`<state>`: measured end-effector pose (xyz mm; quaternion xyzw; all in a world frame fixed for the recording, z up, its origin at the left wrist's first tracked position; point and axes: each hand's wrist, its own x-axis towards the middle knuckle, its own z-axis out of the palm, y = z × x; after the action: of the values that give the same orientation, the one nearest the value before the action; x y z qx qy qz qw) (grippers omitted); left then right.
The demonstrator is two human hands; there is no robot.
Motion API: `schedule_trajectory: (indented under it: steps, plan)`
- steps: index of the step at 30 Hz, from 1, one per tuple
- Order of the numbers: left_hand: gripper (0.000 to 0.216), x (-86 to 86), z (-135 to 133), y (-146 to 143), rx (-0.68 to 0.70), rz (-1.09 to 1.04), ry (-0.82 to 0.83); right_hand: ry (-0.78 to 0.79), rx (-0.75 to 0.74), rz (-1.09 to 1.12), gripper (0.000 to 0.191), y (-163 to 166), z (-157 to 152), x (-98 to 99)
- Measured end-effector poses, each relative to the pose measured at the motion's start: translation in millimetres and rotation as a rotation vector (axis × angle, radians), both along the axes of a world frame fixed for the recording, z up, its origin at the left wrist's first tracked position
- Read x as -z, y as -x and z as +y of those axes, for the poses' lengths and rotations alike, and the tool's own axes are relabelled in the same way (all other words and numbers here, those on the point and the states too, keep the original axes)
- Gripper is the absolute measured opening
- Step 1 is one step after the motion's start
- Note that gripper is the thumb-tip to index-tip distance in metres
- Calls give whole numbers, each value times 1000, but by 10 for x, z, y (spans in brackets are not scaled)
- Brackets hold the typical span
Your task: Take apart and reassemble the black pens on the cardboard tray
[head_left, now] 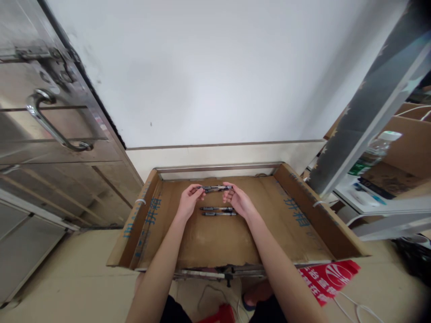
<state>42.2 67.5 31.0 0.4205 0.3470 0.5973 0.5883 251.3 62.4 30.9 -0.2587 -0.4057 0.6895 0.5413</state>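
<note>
My left hand (pixel 191 197) pinches the left end of a dark, clear-barrelled pen (pixel 213 188) held level above the cardboard. At its other end, my right hand (pixel 237 198) has its thumb and fingers closed on the same pen. A second pen may lie against it, but I cannot tell. Just below, on the cardboard tray (pixel 215 242), two similar pens lie side by side: an upper pen (pixel 215 209) and a lower pen (pixel 217 214). Their right ends reach close to my right hand and wrist.
Raised cardboard walls with blue printing flank the tray. A white wall (pixel 215 80) rises behind it. To the left is a metal door with a handle (pixel 50 125); on the right, a shelf holds a plastic bottle (pixel 373 152). A red printed sheet (pixel 330 278) hangs near the front right corner.
</note>
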Motion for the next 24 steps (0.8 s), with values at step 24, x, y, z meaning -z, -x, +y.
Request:
schedule_trajectory:
  steps: [24]
  plan:
    - [29,-65,-58,-14,97,8,-24,23,-90,47,37,-8,-30,-35]
